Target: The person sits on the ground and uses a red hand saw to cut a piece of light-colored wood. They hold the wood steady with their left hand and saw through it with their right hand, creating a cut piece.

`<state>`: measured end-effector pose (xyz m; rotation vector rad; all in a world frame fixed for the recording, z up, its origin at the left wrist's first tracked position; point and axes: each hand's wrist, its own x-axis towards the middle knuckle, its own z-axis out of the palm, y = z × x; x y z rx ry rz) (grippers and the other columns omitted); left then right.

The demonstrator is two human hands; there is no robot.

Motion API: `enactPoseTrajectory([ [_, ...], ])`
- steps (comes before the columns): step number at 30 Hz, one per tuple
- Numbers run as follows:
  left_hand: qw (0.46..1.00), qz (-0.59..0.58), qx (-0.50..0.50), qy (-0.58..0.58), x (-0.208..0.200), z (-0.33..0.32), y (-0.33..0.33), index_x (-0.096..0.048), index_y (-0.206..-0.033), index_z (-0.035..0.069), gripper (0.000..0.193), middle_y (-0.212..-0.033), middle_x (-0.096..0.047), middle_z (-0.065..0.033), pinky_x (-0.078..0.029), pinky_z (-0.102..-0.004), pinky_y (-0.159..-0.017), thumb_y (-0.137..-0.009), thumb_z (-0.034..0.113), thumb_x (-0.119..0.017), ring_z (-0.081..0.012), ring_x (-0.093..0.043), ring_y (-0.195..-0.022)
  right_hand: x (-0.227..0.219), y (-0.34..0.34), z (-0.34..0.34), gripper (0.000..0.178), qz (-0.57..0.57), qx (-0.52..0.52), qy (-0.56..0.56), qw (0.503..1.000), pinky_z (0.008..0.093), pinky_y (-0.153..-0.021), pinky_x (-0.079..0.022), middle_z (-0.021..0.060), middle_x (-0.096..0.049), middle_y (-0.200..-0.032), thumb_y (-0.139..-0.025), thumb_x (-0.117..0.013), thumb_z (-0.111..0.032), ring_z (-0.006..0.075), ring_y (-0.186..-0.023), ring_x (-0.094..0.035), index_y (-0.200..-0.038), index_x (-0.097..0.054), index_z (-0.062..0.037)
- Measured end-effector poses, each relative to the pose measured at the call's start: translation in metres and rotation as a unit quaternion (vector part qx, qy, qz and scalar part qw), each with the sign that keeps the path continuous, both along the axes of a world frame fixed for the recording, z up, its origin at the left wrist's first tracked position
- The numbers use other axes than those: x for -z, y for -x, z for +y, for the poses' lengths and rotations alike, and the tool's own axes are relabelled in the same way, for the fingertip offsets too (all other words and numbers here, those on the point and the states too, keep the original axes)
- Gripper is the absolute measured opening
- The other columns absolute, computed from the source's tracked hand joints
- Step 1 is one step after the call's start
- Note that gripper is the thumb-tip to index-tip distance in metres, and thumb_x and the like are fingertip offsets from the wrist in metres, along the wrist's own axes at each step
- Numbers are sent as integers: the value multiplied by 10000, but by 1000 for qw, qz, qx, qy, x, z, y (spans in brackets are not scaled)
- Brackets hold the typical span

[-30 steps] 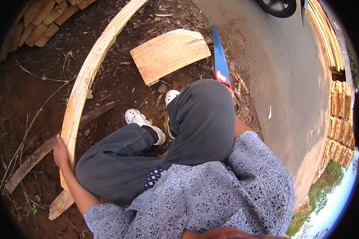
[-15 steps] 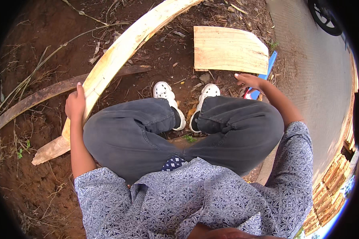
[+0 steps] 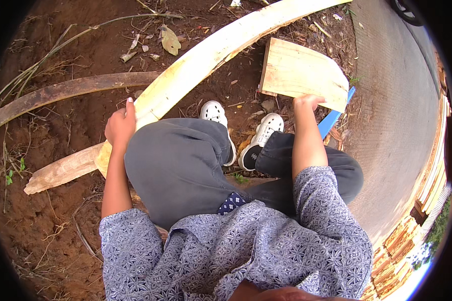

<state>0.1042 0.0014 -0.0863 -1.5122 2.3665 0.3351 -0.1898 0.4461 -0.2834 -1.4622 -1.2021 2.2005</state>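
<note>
My left hand (image 3: 120,124) is closed on the left edge of a long pale wooden plank (image 3: 196,62), its thumb on the upper face. The plank slants from beside my left knee to the far right, its curve partly from the lens. At the near edge of a short thick board (image 3: 304,70) with one rounded corner, my right hand (image 3: 308,102) grips the wood; the fingertips are hidden. That board sits tilted a little, its left side face showing. Partly under it lies a flat blue piece (image 3: 331,120), its kind unclear.
A dark weathered strip (image 3: 70,93) and a rough wood piece (image 3: 65,168) lie on the soil at left. Dry stalks (image 3: 55,50) lie beyond. A paved road (image 3: 391,125) runs along the right, with a wheel (image 3: 407,12) at its far end and stacked timber (image 3: 394,256) nearer.
My right hand has moved inward and taken hold of the short board, which now tilts and is turned slightly. The long plank, with my left hand on it, appears farther right as the view shifts.
</note>
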Motion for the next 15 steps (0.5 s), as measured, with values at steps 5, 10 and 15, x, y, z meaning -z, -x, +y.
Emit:
enactPoseTrajectory([
  [5,999,19,-17,-32,25,19,2,-794,-1107,101,742,-1012,-762,-196,-526,-459,-904,-999,712,-385,-387,-710,-1042,-47,11,-71,948,-33,-59,-54,996,429,-1109,-485,246,-541,-1470,-1038,-335,-702,378,-1313,-565,-1417,-472,157],
  [10,999,22,-19,-46,49,34,26,-774,-1175,115,766,-1021,-760,-207,-530,-459,-909,-991,738,-369,-379,-713,-1045,-35,35,-104,938,-38,-128,-48,990,466,-1138,-467,199,-513,-1518,-1036,-299,-716,370,-1326,-556,-1479,-417,103],
  [15,999,51,-9,16,86,47,47,-773,-1170,127,739,-1014,-764,-197,-543,-472,-866,-987,729,-385,-386,-722,-1008,-21,45,-130,943,-22,-156,40,987,511,-1172,-433,184,-454,-1571,-1031,-241,-734,390,-1389,-498,-1556,-325,45],
])
